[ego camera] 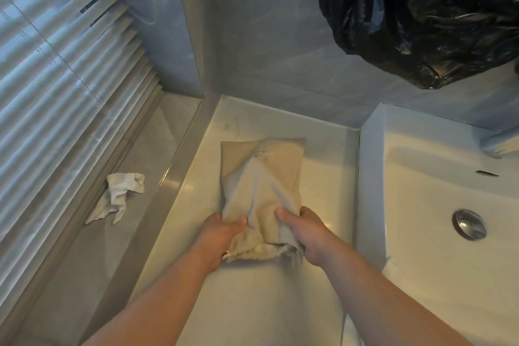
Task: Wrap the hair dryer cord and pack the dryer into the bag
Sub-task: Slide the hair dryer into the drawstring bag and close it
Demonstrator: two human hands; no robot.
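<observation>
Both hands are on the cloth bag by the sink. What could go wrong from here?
The drawstring bag, gripped at its mouth by the left hand and right hand, looks gathered but not tied; if lifted mouth-down, whatever is inside could slide out. The sink stands close on the right; a swing that way might knock the bag against its rim.

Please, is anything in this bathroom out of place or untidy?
A crumpled white cloth lies loose on the ledge below the blinds, looking dropped; a black plastic bag hangs above the sink.
</observation>
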